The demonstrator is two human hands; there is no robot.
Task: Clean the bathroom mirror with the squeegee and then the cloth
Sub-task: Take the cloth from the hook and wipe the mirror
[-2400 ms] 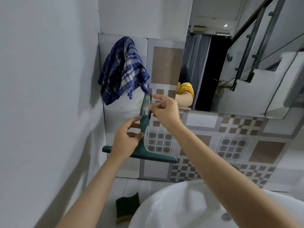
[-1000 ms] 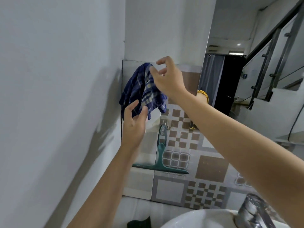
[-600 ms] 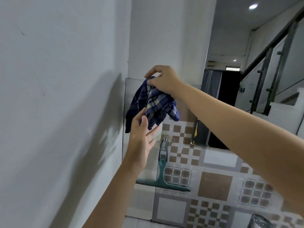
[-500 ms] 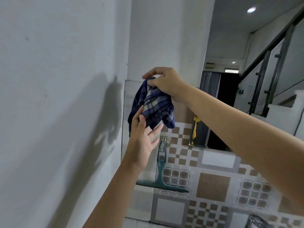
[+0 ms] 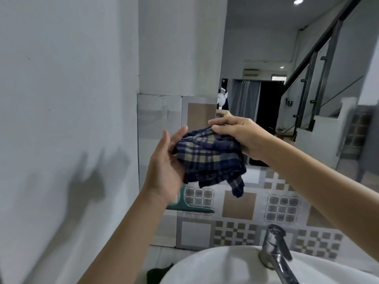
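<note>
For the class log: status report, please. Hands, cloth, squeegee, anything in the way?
Left hand and right hand both gripping the bunched checked cloth. Squeegee hanging on the tiled wall, untouched. Nothing between cloth and mirror.

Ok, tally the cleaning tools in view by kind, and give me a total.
Cloth: 1, bunched between both hands
Squeegee: 1, against the tiled wall, partly hidden behind the left hand
Sponge: 1, beside the sink
Total: 3
</note>
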